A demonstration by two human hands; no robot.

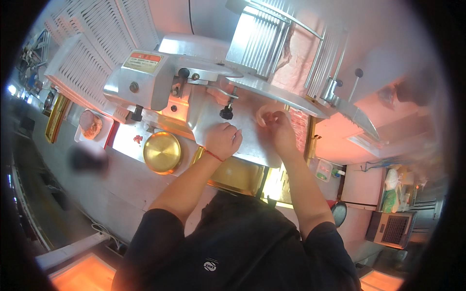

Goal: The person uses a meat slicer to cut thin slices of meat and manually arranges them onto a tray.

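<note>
In front of me stands a metal meat slicer (142, 85) with a large round blade and a pale block of meat (291, 62) in its ribbed carriage. My right hand (284, 129) pinches a thin, curled, pale pink slice of meat (261, 117) below the blade guard. My left hand (222, 141), a red cord at its wrist, has its fingers curled in over the metal receiving plate (251, 147), just under a black knob (226, 113). Nothing shows in it, though its palm is hidden. Red-and-white meat slices (299, 125) lie beyond my right hand.
Left of the slicer are a round gold plate (162, 152), small meat scraps (138, 139) and a white tray (103, 139) with a round meat piece. White slotted trays (87, 72) are stacked behind. A gold tray (236, 176) sits nearest me; a plastic container (323, 170) stands right.
</note>
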